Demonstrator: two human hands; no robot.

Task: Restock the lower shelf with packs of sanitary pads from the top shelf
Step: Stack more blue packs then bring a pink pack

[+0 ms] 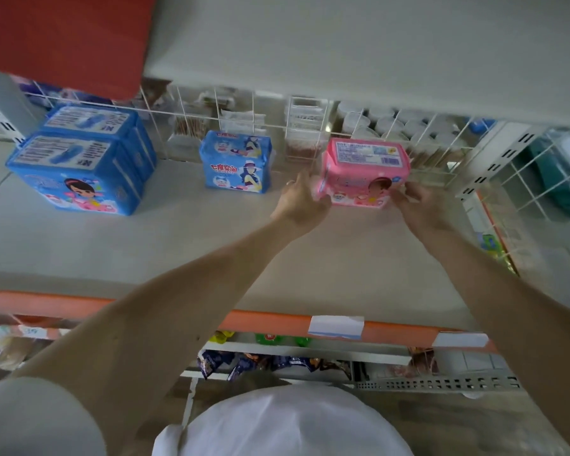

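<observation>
Both hands, left hand (301, 200) and right hand (420, 200), are gripping the pink pack (364, 172) by its ends; its long axis is running left-right, picture face toward the person; bare shelf (178, 245) is lying in front.

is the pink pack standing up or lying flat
Standing upright: the pink pack shows its printed front, its base on the shelf.

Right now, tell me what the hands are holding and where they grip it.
Both hands hold the pink pack: the left hand grips its lower left end, the right hand its lower right end, on the shelf.
</observation>
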